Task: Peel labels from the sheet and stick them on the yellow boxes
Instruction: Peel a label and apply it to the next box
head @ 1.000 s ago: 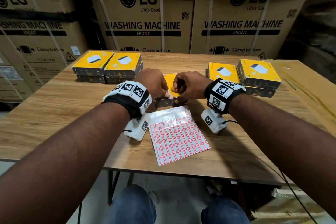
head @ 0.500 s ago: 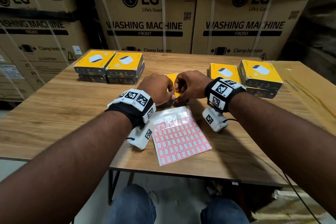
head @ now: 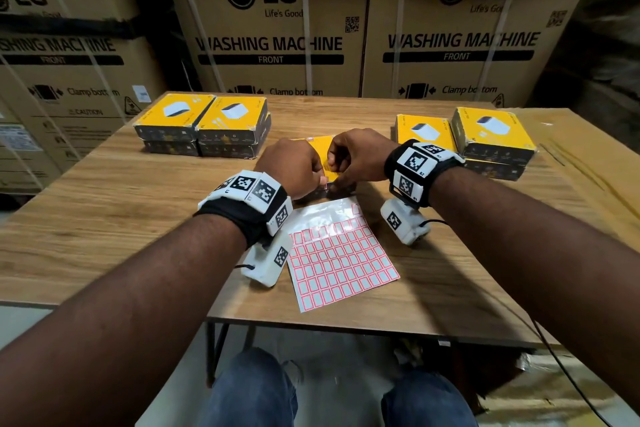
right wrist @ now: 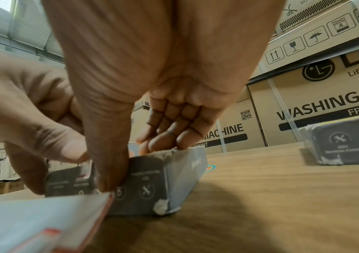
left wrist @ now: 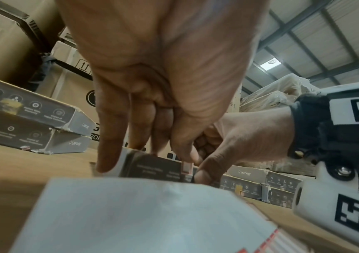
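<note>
A yellow box (head: 320, 149) with grey sides lies at the table's middle, mostly covered by both hands. My left hand (head: 311, 173) has its fingers on the box top, and its thumb holds a small red-bordered label (left wrist: 186, 168) against the grey front side (left wrist: 152, 167). My right hand (head: 337, 170) grips the same box (right wrist: 148, 184), fingers curled onto the top and thumb pressed on the front beside the label (right wrist: 85, 168). The label sheet (head: 339, 260) lies flat just in front of the box, its top rows peeled bare.
Two-high stacks of yellow boxes stand at the back left (head: 201, 121) and at the right (head: 491, 135). Large LG cartons (head: 277, 45) wall off the far side. A flat cardboard sheet (head: 581, 177) covers the table's right end. The table's front edge (head: 346, 326) is close to my knees.
Almost nothing: both hands stay on the middle box with the label at its front side. My left wrist has drifted slightly to the right.
</note>
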